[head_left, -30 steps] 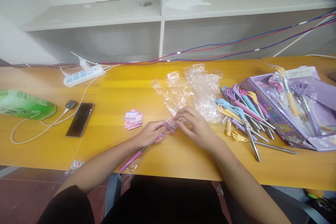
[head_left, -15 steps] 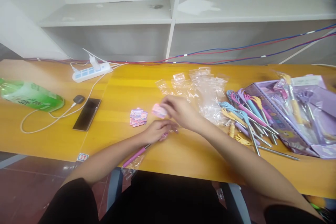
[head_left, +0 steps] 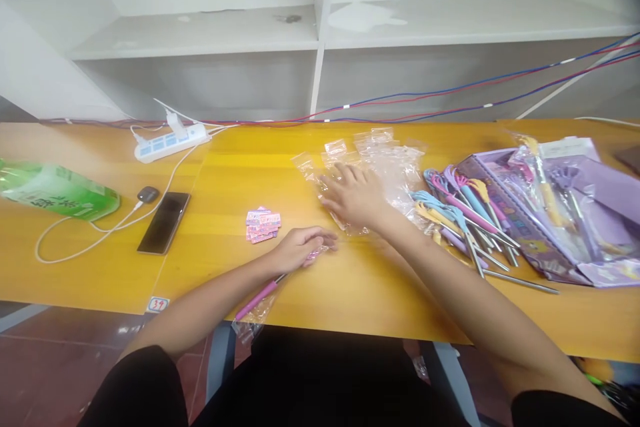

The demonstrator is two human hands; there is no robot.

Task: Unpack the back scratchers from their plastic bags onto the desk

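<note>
My left hand (head_left: pixel 303 248) is closed around the far end of a back scratcher with a pink grip (head_left: pixel 256 301), which lies in a clear bag sticking out over the table's front edge. Its head is hidden under the fingers. Fingers spread, my right hand (head_left: pixel 353 197) rests over the near side of a heap of clear plastic bags (head_left: pixel 395 173). Left of both hands sits a small loose pile of pink and purple cards (head_left: pixel 263 225).
Several colourful back scratchers (head_left: pixel 465 213) lie to the right, against a purple display box (head_left: pixel 530 240) with bagged ones in it. At left are a phone (head_left: pixel 164 223), a green bottle (head_left: pixel 60 192), a power strip (head_left: pixel 171 143) and white cable. Shelves (head_left: pixel 200 33) stand behind.
My right hand has moved up and right onto the bags and spread its fingers. The pink card it pinched no longer shows in it. My left hand has stayed in place.
</note>
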